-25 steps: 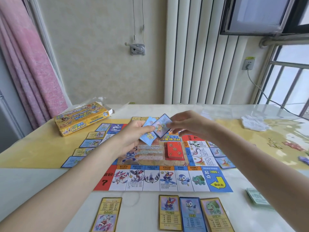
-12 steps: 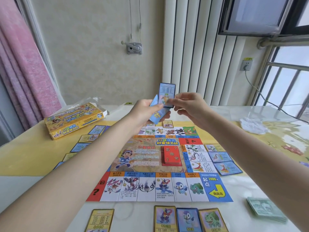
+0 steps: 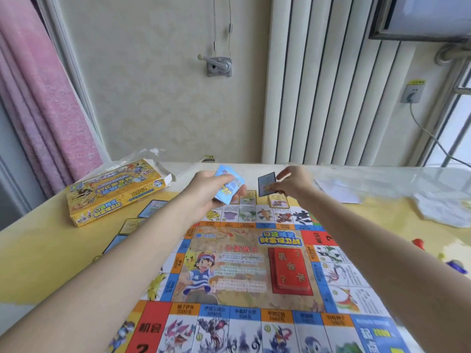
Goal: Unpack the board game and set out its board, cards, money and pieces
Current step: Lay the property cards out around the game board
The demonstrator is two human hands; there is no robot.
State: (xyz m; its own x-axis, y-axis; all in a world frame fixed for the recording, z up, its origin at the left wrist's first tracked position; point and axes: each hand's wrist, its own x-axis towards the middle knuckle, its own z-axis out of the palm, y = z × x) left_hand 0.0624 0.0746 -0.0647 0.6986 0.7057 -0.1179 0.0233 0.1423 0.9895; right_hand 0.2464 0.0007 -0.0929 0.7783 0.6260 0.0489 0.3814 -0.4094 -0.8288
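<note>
The colourful game board (image 3: pixel 244 261) lies flat on the table with a red card stack (image 3: pixel 289 270) on its middle. My left hand (image 3: pixel 211 192) grips a small stack of blue cards (image 3: pixel 228 186) above the board's far edge. My right hand (image 3: pixel 293 183) pinches a single blue card (image 3: pixel 266 184), held upright just right of the stack. Two cards (image 3: pixel 277 201) lie past the far edge of the board. More cards (image 3: pixel 132 225) lie in a row along the board's left side.
The yellow game box (image 3: pixel 112 192) lies open at the back left with clear wrapping behind it. A crumpled white cloth (image 3: pixel 443 210) and small red and blue pieces (image 3: pixel 456 266) sit at the right. The wall and radiator stand right behind the table.
Both hands have moved out toward the far edge of the board. My right hand has drawn one card away from the stack, to the right. The camera has moved in closer to the board.
</note>
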